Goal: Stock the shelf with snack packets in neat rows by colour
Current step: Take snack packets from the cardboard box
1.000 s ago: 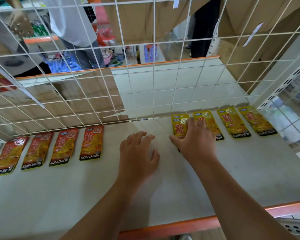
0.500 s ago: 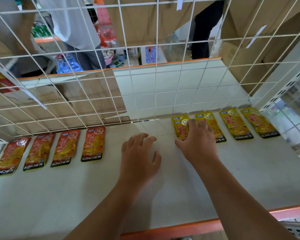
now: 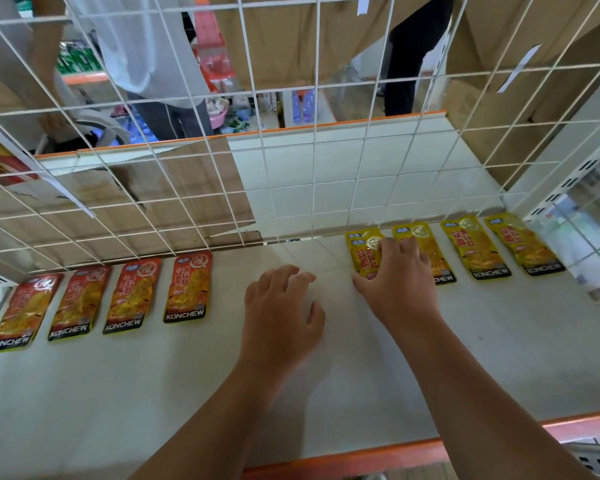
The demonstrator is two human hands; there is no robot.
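Observation:
Several red-orange snack packets lie in a row along the back left of the white shelf. A row of yellow snack packets lies at the back right. My right hand is on the leftmost yellow packet, fingertips curled on its face and thumb at its lower left edge. A second blue label peeks out above that packet's own, so two packets seem stacked there. My left hand rests on the bare shelf between the two rows, fingers loosely spread, holding nothing.
A white wire grid closes the back of the shelf. Cardboard lies behind it on the left. The shelf's orange front lip runs along the bottom. Two people stand beyond the grid, and a perforated upright is at the right.
My right hand's fingers have curled more tightly over the leftmost yellow packet, which has shifted slightly. My left hand has stayed on the shelf.

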